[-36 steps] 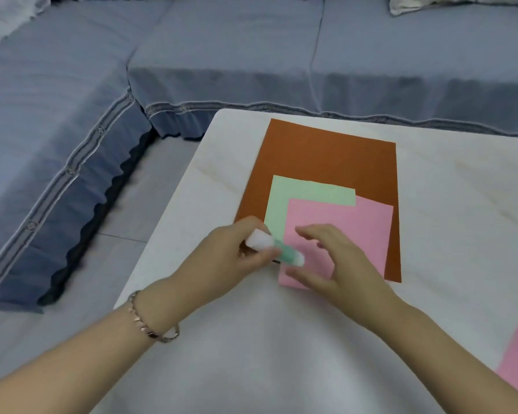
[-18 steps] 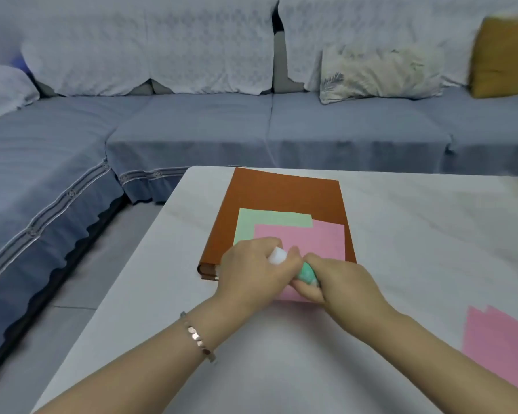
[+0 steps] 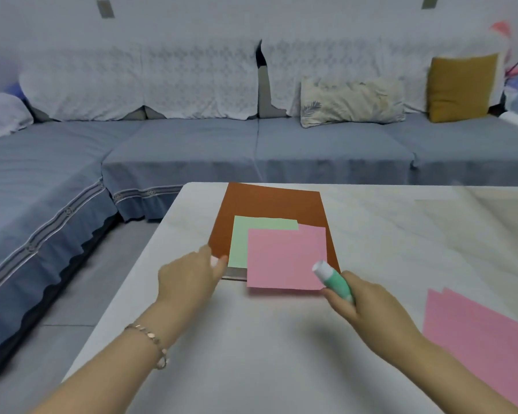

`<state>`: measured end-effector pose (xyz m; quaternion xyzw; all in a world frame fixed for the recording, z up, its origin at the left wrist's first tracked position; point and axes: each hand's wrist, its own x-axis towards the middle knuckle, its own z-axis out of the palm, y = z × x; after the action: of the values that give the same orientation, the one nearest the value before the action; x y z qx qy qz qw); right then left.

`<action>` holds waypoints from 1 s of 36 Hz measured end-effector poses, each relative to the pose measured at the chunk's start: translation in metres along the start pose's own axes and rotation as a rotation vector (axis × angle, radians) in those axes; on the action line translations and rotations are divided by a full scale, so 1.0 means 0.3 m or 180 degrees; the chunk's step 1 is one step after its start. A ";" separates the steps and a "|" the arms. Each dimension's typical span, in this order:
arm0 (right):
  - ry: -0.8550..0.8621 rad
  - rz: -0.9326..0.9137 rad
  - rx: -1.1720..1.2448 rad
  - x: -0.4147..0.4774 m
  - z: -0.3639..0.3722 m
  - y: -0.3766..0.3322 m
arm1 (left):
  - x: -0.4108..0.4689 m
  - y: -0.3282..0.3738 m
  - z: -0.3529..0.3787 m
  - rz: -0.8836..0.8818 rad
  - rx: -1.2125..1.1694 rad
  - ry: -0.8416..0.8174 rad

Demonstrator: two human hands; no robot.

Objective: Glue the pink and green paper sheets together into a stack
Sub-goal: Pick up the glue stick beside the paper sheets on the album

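A pink sheet (image 3: 284, 255) lies on top of a green sheet (image 3: 243, 240), shifted to the right and toward me so its near edge overhangs a brown book (image 3: 274, 204). My right hand (image 3: 368, 306) grips a green glue stick (image 3: 335, 280) at the pink sheet's near right corner, its white end pointing up and left. My left hand (image 3: 189, 276) rests at the book's near left corner, with thumb and forefinger pinched on a small white piece (image 3: 214, 260) that looks like the stick's cap.
The book lies on a white marble table (image 3: 251, 354) near its far left corner. More pink sheets (image 3: 479, 333) lie at the right. A grey-blue sofa (image 3: 192, 150) with cushions wraps round the far and left sides.
My hands have come apart: the right now holds the glue stick alone at the right, the left has drawn off to the left with the white piece. The view has tilted up.
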<state>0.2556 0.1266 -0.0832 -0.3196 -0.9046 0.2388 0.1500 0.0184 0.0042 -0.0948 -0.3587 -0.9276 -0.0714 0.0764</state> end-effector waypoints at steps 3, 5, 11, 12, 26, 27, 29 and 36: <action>-0.0046 0.0103 0.0891 -0.012 0.014 -0.010 | -0.006 -0.051 0.108 0.0135 0.0493 -0.0718; -0.0114 0.0164 0.1298 -0.021 0.021 -0.023 | -0.015 -0.093 0.162 -0.0033 0.0358 -0.1189; -0.0248 0.0494 0.2006 -0.026 0.022 -0.051 | -0.041 -0.150 0.234 -0.0220 -0.0066 -0.1394; -0.0269 0.0544 0.2080 -0.026 0.020 -0.054 | -0.044 -0.156 0.241 -0.0208 -0.0083 -0.1425; 0.0555 0.1213 0.4492 0.049 0.022 -0.142 | -0.180 0.209 -0.089 0.0834 -0.3656 -0.0918; 0.0617 0.1204 0.4473 0.056 0.022 -0.147 | -0.189 0.231 -0.097 0.0928 -0.3637 -0.0869; 0.0694 0.1215 0.4362 0.063 0.023 -0.152 | -0.193 0.263 -0.098 0.1026 -0.3470 -0.0768; 0.0656 0.1388 0.4514 0.060 0.039 -0.142 | -0.178 0.316 -0.020 0.0867 -0.3472 -0.0295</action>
<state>0.2153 0.1053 -0.0684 -0.3391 -0.4313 0.7578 0.3532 0.1220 0.0377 -0.0918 -0.4655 -0.7040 -0.5142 -0.1524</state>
